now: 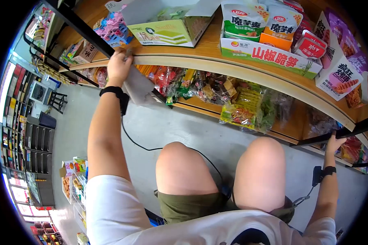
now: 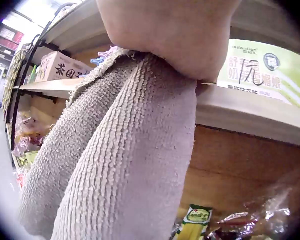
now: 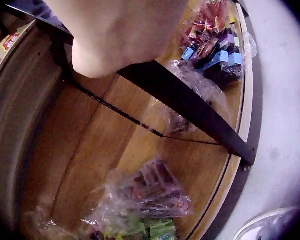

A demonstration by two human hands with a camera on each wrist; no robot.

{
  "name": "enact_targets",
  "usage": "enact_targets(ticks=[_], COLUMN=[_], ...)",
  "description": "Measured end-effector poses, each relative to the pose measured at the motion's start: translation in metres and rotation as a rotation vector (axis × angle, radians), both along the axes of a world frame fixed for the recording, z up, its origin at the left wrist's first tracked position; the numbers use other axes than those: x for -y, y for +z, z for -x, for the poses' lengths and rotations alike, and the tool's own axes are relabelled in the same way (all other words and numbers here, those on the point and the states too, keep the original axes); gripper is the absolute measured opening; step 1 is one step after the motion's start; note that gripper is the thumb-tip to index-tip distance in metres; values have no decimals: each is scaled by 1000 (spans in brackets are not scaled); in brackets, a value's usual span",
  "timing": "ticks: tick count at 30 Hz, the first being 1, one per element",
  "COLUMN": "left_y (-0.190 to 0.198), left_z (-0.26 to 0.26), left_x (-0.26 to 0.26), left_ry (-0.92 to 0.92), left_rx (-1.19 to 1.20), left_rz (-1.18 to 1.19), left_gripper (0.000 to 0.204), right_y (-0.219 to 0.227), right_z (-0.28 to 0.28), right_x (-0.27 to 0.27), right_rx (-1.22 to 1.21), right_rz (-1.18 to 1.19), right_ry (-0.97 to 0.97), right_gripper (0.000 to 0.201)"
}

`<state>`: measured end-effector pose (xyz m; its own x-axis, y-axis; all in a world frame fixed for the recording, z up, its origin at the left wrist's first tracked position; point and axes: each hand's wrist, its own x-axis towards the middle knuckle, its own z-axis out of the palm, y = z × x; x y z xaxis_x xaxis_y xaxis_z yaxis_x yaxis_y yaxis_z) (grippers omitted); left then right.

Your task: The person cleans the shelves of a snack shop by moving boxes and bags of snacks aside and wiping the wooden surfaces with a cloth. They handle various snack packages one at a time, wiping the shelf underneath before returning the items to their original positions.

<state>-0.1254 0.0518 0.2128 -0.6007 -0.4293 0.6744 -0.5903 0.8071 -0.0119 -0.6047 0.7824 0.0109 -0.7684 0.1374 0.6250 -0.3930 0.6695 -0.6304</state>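
My left hand [image 1: 118, 68] grips a grey ribbed towel [image 1: 137, 87] at the front edge of the upper wooden shelf [image 1: 208, 52], beside a black shelf post [image 1: 86, 30]. The towel hangs down in folds from the hand, filling the middle of the left wrist view. On the right, my right hand [image 1: 335, 145] holds the black metal upright [image 3: 190, 107] of the rack, low down by the bottom shelf. In the right wrist view the palm side lies over the upright and the fingers are hidden.
A light green carton [image 1: 163, 36] stands just right of the towel. Display boxes of snack pouches [image 1: 270, 57] line the upper shelf. Below are bagged snacks [image 1: 241, 108]. A black cable [image 1: 145, 149] runs over the person's knees, and a crate [image 1: 69, 183] stands at left.
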Motion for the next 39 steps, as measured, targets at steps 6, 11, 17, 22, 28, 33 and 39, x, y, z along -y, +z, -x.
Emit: enact_targets(ticks=[6, 11, 17, 22, 28, 33, 39], left_y=[7, 5, -17, -9, -7, -3, -8], left_z=[-1, 8, 37, 89, 162, 194, 174], left_x=[3, -7, -53, -142, -255, -310, -271], left_ry=[142, 182, -38, -243, -457, -598, -558], left_rx=[48, -15, -153, -153, -148, -188, -123], left_rz=[-56, 23, 80, 66, -63, -116, -131], left_gripper=[29, 30, 19, 22, 18, 21, 22], right_y=[1, -3, -9, -14, -18, -12, -8], right_z=[-4, 3, 2, 3, 3, -7, -15], right_x=[2, 10, 3, 7, 7, 13, 14], right_rx=[23, 34, 1, 9, -51, 11, 6], right_rz=[33, 90, 120, 77, 19, 92, 46], right_ry=[23, -156, 36, -45, -19, 45, 91], right_gripper=[50, 49, 46, 49, 51, 54, 52])
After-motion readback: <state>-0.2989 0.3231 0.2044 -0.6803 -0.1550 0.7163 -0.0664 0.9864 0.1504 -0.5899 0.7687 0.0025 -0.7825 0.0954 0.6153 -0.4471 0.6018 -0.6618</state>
